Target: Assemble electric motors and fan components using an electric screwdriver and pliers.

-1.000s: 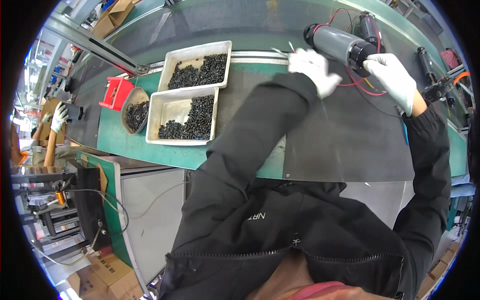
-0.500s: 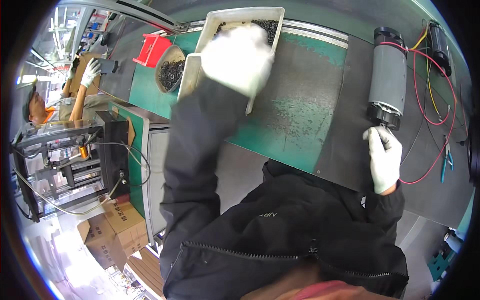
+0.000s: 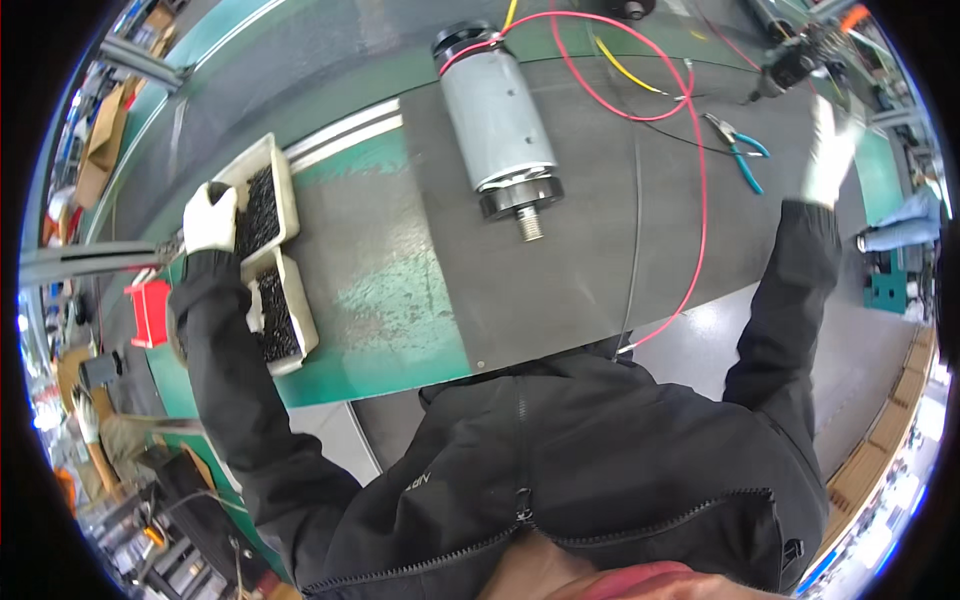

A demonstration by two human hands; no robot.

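My left hand (image 3: 210, 218), in a white glove, is at the left side of the far off-white bin (image 3: 287, 200), which holds small black parts (image 3: 260, 212). Its fingers are curled together; anything between them is hidden. Out at the far right, my gloved right hand (image 3: 832, 155) reaches up with fingers stretched, just below a dark hanging power tool (image 3: 790, 65); it is slightly blurred and I see nothing in it. Between the hands a grey cylindrical motor (image 3: 500, 120) with black end caps lies on the dark mat, its threaded metal shaft (image 3: 529, 224) pointing toward me.
A nearer bin (image 3: 305, 318) also holds black parts. Beside it is a red bin (image 3: 150, 312). Blue-handled pliers (image 3: 745, 165) and a looped red wire (image 3: 704, 200) lie right of the motor. A metal rail (image 3: 100, 262) crosses at left. A co-worker's gloved hand (image 3: 87, 418) shows far left.
The view has swung to the right. My right hand has left the motor's shaft end and moved out toward the hanging tool. My left hand is still by the bins, at the far bin's left side.
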